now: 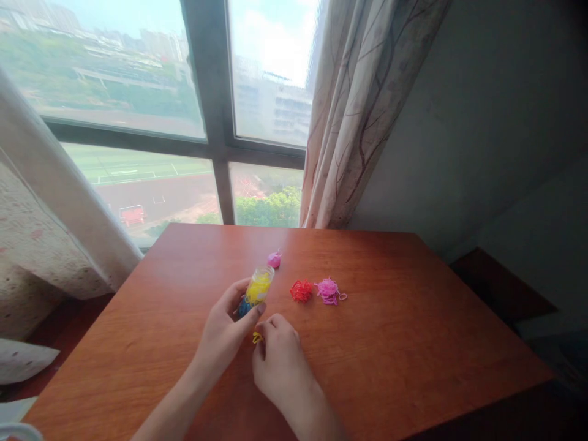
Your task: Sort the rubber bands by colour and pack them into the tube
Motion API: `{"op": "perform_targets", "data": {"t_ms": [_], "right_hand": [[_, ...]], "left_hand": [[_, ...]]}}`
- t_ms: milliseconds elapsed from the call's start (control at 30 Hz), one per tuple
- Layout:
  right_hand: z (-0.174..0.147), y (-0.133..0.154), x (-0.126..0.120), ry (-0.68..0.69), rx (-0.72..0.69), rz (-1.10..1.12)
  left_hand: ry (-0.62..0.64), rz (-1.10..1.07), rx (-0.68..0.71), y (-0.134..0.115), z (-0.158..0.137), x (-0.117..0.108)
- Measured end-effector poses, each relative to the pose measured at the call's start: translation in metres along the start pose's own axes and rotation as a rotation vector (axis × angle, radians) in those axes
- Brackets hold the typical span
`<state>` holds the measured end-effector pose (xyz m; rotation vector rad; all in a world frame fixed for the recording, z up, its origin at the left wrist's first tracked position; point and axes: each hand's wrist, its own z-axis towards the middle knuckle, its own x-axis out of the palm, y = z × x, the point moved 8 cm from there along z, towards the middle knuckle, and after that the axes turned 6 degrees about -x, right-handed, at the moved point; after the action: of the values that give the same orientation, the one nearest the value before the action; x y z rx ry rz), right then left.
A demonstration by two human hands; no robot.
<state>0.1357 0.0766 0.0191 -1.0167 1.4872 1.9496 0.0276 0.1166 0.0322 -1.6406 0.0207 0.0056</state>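
My left hand [229, 318] is wrapped round a small clear jar [263, 271], tilted with its open mouth up and to the right. Inside it lie yellow rubber bands [258, 288] above a layer of dark blue ones [244, 306]. Just below the jar, my right hand [278, 352] pinches a few yellow rubber bands [257, 337] between thumb and fingers. Beyond the hands, a pile of red rubber bands [301, 291] sits beside a pile of pink-purple ones [327, 290].
A round pink object [274, 259] with a small tip stands behind the jar. Everything rests on a brown wooden table [390, 343]. At its far edge are a window [220, 147] and a patterned curtain [349, 110]. A white curved object [21, 431] shows at the lower left.
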Motion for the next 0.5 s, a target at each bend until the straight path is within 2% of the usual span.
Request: {"op": "perform_targets", "data": {"t_ms": [200, 300, 400, 500], "right_hand": [[0.002, 0.002, 0.007, 0.028, 0.002, -0.086], [0.005, -0.009, 0.000, -0.018, -0.031, -0.002], [0.008, -0.028, -0.025, -0.143, -0.024, 0.179], [0.008, -0.044, -0.065, -0.348, -0.004, 0.437]], "left_hand": [[-0.007, -0.001, 0.003, -0.001, 0.000, 0.001], [-0.005, 0.004, 0.014, -0.001, 0.000, 0.001], [0.023, 0.016, 0.025, 0.002, -0.002, 0.005], [0.071, 0.034, 0.033, 0.005, -0.005, 0.012]]}}
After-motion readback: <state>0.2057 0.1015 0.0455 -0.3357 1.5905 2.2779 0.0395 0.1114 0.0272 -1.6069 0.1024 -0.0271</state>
